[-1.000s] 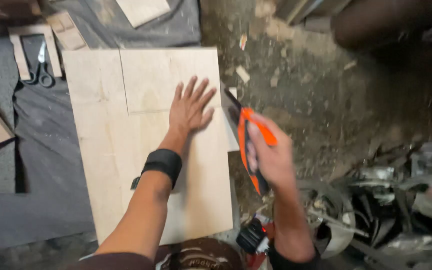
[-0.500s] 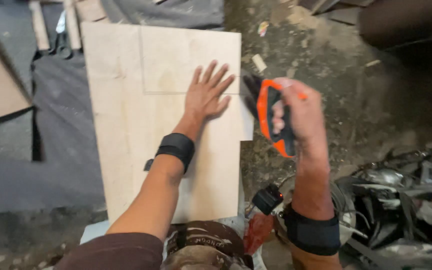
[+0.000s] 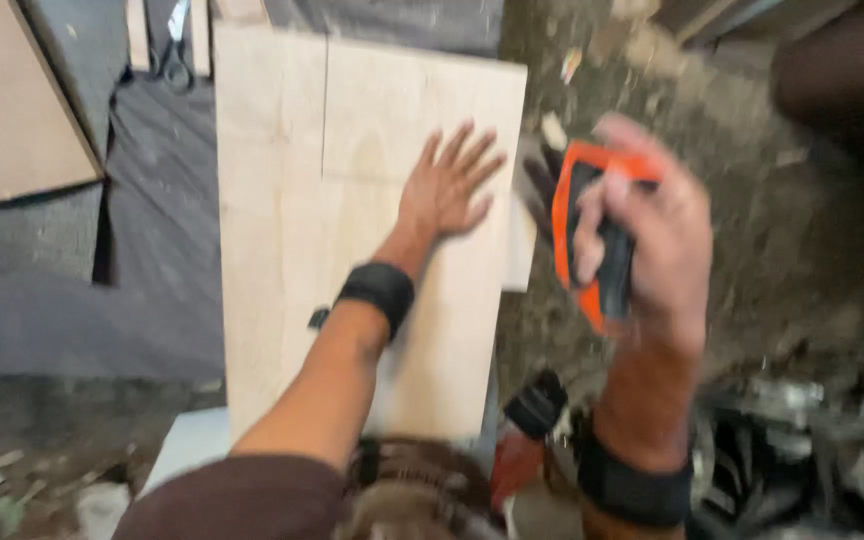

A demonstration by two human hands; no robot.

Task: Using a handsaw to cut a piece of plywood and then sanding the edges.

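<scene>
1. The plywood board (image 3: 282,230) is the largest thing; it is laid flat over a dark grey sheet (image 3: 62,300) on the dirt ground (image 3: 712,150). One pencil line is seen on it, running away from the person. One board of this pale kind is counted, and one browner panel (image 3: 12,100) is seen at the upper left, apart from it.
2. The left hand (image 3: 447,190) is spread wide and pressed flat on the board near its right edge, probably so that the board is kept from sliding. Nothing is held in it.
3. The right hand (image 3: 642,230) is closed around the orange and black handle of a hand saw (image 3: 582,240), just beside the right edge of the board. The blade is blurred, so its contact with the wood cannot be told.
4. Two black wristbands are worn, one on each wrist.
5. One pair of scissors (image 3: 172,50) is lying at the top, well apart from both hands.
</scene>
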